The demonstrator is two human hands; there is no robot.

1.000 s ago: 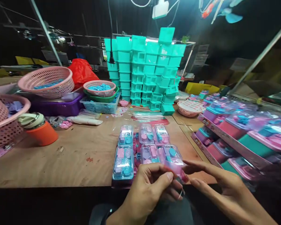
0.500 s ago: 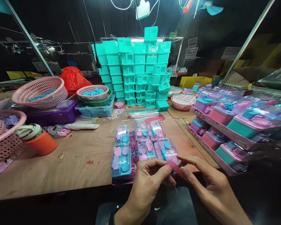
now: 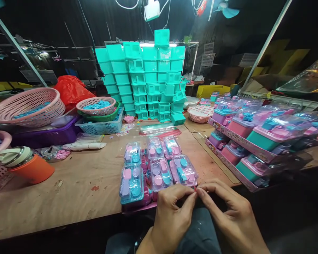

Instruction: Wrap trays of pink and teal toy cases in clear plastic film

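My left hand (image 3: 173,211) and my right hand (image 3: 231,213) meet above my lap at the table's front edge. Thumb and forefinger of each are pinched together at the tips. Between them a bit of a small pink strip (image 3: 195,189) shows; the fingers cover most of it. Just beyond lies a tray (image 3: 137,210) of pink toy boxes with clear domed lids. Blue, pink and lilac pieces show through the lids, as in the near left box (image 3: 131,183) and the box closest to my hands (image 3: 184,171).
Teal bins (image 3: 151,77) stand stacked at the back. On the right are two tiers of packed toy boxes (image 3: 265,137). Pink baskets (image 3: 29,106), a purple tub (image 3: 47,130) and an orange flask (image 3: 33,169) stand left. Clear plastic bags (image 3: 159,129) lie behind the tray.
The pink strip, stretched visibly between my hands before, is now mostly hidden in the fingertips. My hands have come closer together. The camera view has shifted slightly to the right.
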